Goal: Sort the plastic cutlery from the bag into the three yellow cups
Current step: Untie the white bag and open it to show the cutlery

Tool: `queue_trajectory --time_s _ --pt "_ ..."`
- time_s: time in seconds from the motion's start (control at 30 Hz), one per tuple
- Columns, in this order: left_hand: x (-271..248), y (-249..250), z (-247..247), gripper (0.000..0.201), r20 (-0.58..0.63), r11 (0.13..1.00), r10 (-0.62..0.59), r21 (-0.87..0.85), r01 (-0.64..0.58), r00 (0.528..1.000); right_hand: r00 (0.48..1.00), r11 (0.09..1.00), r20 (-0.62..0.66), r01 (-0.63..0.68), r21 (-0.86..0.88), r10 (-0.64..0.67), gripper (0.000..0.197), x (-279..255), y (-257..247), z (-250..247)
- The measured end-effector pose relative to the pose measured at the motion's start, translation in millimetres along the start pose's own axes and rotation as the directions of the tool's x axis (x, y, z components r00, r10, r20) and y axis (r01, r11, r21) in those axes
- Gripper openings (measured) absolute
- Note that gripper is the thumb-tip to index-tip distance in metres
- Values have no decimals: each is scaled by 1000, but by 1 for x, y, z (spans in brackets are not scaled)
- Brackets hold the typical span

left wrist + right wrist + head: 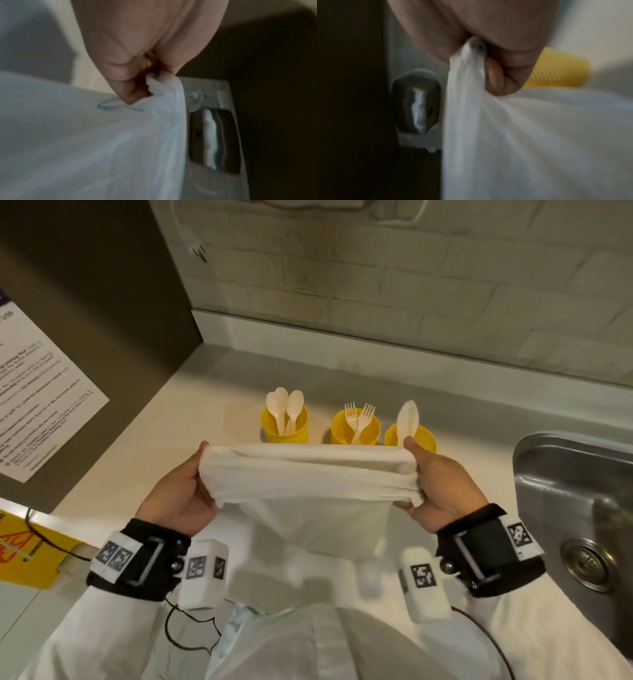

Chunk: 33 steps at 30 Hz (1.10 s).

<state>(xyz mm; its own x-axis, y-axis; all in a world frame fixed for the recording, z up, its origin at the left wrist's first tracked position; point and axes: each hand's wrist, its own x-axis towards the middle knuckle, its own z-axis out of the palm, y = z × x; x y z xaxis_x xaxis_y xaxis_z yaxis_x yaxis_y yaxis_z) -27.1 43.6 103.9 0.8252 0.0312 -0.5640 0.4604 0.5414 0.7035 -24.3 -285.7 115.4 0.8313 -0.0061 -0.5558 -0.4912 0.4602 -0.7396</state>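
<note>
Counter [191, 412] first: pale top w/ a steel sink [561, 491] sunk into its right end, brick wall along the back edge. I'm holding the white bag [308, 474] up over the middle of the counter, mouth stretched wide and flat between both hands, body hanging slack below. It looks empty or nearly so from the head view, but I can't see inside.

Behind the bag, toward the back edge, three yellow cups in a row: left cup [284, 422] has spoons [286, 407], middle cup [355, 426] has forks [358, 417], right cup [416, 438] has what look like knives [407, 419]. The right cup sits just behind my right thumb.

Risks as I judge them: bag edge or right hand swings fwd and clips the right cup, tipping it toward the sink. If any piece is left in the bag, tilting it w/o looking could drop it on the counter or into the sink. Thin plastic could also tear if I pull harder.

Grip: left hand [181, 491] has fingers curled tight, bunching the bag's left edge in the fist. Right hand [442, 487] does the same on the right edge, thumb on top, gathered plastic pinched under the fingers. Both wrist views are blurry but show plastic clamped.
</note>
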Motion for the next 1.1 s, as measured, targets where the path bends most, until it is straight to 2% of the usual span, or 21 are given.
queue_trajectory --time_s 0.03,0.1,0.13,0.17,0.2,0.23,0.27,0.33,0.4,0.43,0.5,0.57,0.7,0.73,0.77,0.8,0.83,0.9,0.97,1.07,1.1 --pt "-1 -3 1 50 56 997 -59 -49 62 997 996 990 29 -92 104 89 29 -1 1 -1" --pt "-4 -9 5 57 231 987 -75 -124 106 970 992 986 70 -114 124 106 28 0 5 1" --pt "-5 -10 6 58 226 992 -50 -101 75 973 998 999 46 -41 -24 42 33 1 7 2" --pt "-6 -9 6 55 187 999 -18 -34 25 982 998 958 38 65 -280 -57 39 -2 5 4" --pt "-7 -6 7 48 168 997 28 72 -40 985 985 805 63 167 -570 -160 42 -3 4 4" --pt "-5 -3 5 37 165 977 69 188 -100 984 963 571 143 251 -782 -227 38 -3 4 3" --pt "-5 0 5 26 171 933 115 319 -165 979 940 375 240 320 -870 -243 30 -3 5 2" --pt "-1 3 3 21 141 783 214 567 -256 967 891 207 349 415 -886 -292 12 -1 7 1" --pt "-2 7 4 24 105 724 287 626 -288 952 839 175 355 455 -873 -412 11 2 12 -1" --pt "-3 10 4 25 103 734 308 607 -305 946 809 185 327 462 -867 -488 13 3 13 0" --pt "-1 12 2 23 92 784 339 523 -335 936 752 279 217 472 -836 -623 12 3 11 0" --pt "2 12 -2 19 70 824 355 447 -347 932 736 403 102 474 -783 -669 15 -1 6 1" --pt "8 13 -6 26 66 945 251 201 -259 966 812 672 -30 462 -579 -583 10 0 3 -3" --pt "8 14 -5 28 65 971 204 113 -211 977 864 780 -46 430 -454 -502 9 2 4 -5" --pt "9 15 -4 27 50 988 151 9 -152 987 923 898 -45 360 -253 -383 9 3 3 -5" --pt "10 16 -5 23 26 990 99 -105 -96 995 967 967 -16 253 -21 -253 12 3 2 -5" --pt "11 17 -5 27 23 978 62 -201 -56 998 988 972 16 148 181 -154 19 4 1 -6" --pt "10 17 -9 64 38 960 48 -278 -35 998 995 896 89 -4 445 -39 34 4 -1 -7" --pt "9 16 -15 80 56 954 44 -298 -25 997 988 847 155 -97 523 18 43 7 3 -9" --pt "8 9 -15 89 104 950 -30 -306 61 994 958 811 284 -189 553 30 86 8 16 -12" --pt "8 7 -13 87 105 959 -34 -277 62 994 948 813 317 -205 545 27 89 7 18 -11"
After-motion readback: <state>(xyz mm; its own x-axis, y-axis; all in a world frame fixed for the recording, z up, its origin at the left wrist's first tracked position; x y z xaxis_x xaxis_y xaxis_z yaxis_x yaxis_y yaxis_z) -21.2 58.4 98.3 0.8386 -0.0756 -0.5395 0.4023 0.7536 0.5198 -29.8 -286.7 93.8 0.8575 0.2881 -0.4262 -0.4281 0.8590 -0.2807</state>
